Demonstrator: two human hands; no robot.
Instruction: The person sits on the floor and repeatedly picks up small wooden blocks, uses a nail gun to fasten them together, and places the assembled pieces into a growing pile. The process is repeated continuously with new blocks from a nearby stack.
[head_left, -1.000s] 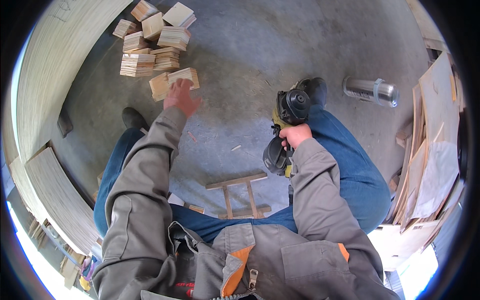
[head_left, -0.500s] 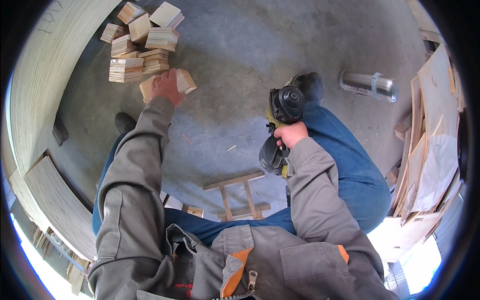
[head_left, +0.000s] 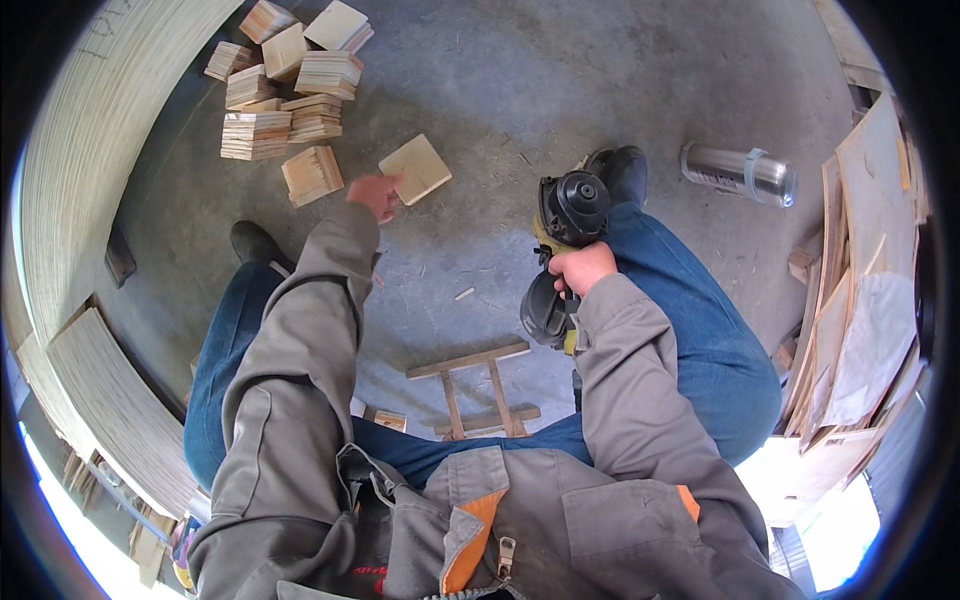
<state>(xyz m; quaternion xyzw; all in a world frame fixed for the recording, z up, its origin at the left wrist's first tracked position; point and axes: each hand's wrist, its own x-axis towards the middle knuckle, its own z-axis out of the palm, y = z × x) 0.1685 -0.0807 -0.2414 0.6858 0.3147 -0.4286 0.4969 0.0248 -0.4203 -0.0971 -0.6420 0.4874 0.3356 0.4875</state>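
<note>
A pale square of plywood point(head_left: 417, 171) with rounded corners is pinched by its near left corner in my left hand point(head_left: 376, 196), above the concrete floor. To the left of that hand lies a short stack of plywood squares point(head_left: 313, 175). My right hand point(head_left: 584, 268) is closed round the grip of a coil nail gun point(head_left: 574, 210), which has a black cap and a round black magazine. The tool hangs by my right knee, its top close to my right shoe. The fingers' far side on the grip is hidden.
Several more stacks of wooden blocks point(head_left: 327, 76) are heaped at the far left. A steel thermos point(head_left: 738, 172) lies on the floor at the right. A small wooden frame point(head_left: 470, 392) lies between my legs. Stacked plywood sheets point(head_left: 120, 130) rise at the left, with leaning offcuts point(head_left: 850, 270) at the right.
My left hand has moved right from the short stack and now holds one plywood square. The short stack stays behind on the floor. My right hand and the nail gun are nearly still.
</note>
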